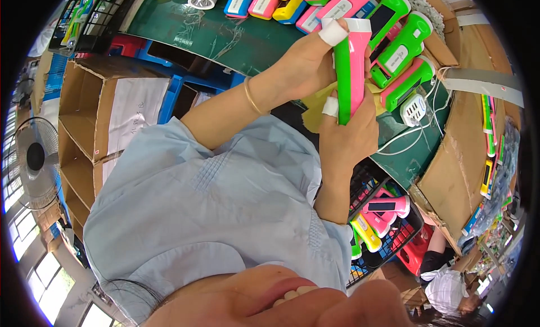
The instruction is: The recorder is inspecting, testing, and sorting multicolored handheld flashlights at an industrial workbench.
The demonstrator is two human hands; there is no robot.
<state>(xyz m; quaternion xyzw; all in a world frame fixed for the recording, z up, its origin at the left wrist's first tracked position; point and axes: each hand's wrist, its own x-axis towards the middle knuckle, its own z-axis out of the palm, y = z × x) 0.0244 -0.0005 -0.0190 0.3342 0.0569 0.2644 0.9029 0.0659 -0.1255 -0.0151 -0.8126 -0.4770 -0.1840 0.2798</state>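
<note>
A green and pink flashlight (351, 74) with a white head rim is held upright between both my hands above the green table (399, 141). My left hand (315, 62) grips its upper part, white tape around the thumb. Lower down, my right hand (354, 136) wraps its bottom end, also with a taped thumb. A yellow cloth or sheet (318, 110) lies partly hidden behind the hands. Just right of them rest several more flashlights, one a green one (402, 51) with a pale label panel.
A white charger block (413, 109) with cables sits at the table's right. More colourful flashlights (264, 3) line the far edge. A black basket (413, 228) of flashlights stands lower right. Cardboard boxes (84, 119) and a fan (35, 158) are at left; another person (447, 290) is lower right.
</note>
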